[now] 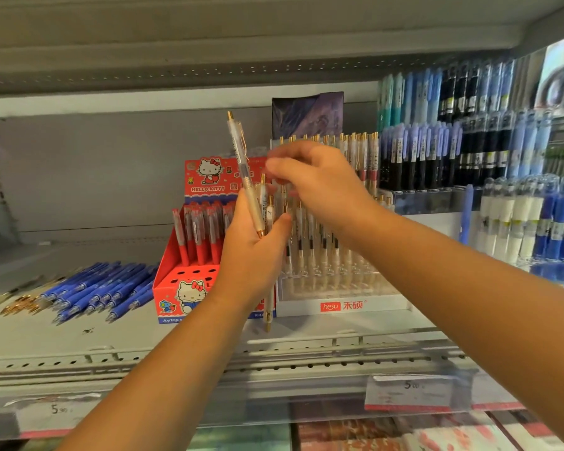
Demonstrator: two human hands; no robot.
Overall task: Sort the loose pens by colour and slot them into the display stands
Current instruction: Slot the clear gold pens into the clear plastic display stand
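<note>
Jutting above and below left hand (251, 255) grip: gold pens (242, 159).

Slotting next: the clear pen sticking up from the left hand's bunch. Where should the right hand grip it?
Probably its bare upper barrel, pinched from the right: the clear pen leans left, free above the left hand gripping its tip.

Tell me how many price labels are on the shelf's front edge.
2. One price label is at the left of the shelf edge, the other at the right. The forearms may hide more.
</note>
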